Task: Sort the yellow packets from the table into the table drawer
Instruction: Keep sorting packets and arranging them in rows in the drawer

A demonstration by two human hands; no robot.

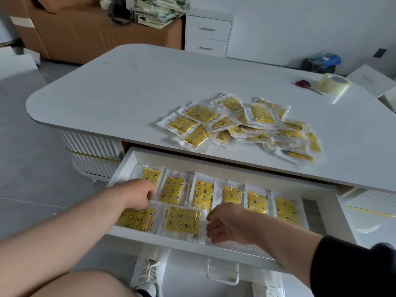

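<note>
A heap of yellow packets [242, 123] in clear wrappers lies on the white table [128, 86] near its front edge. Below it the white drawer [130, 161] is pulled out. Several yellow packets stand side by side along its back, and two lie flat in front, the front left packet [137, 219] and the front middle packet [182, 220]. My left hand [137, 194] is over the drawer's left end, its fingertips pressing down at the top edge of the front left packet. My right hand [227, 224] hovers by the right edge of the front middle packet, fingers loosely curled, holding nothing.
Red-handled scissors [305, 85] and a roll of clear tape [334, 83] lie at the table's far right. A white cabinet [207, 33] and cardboard boxes [81, 33] stand behind. My shoes [150, 273] are under the drawer, by its handle [222, 275].
</note>
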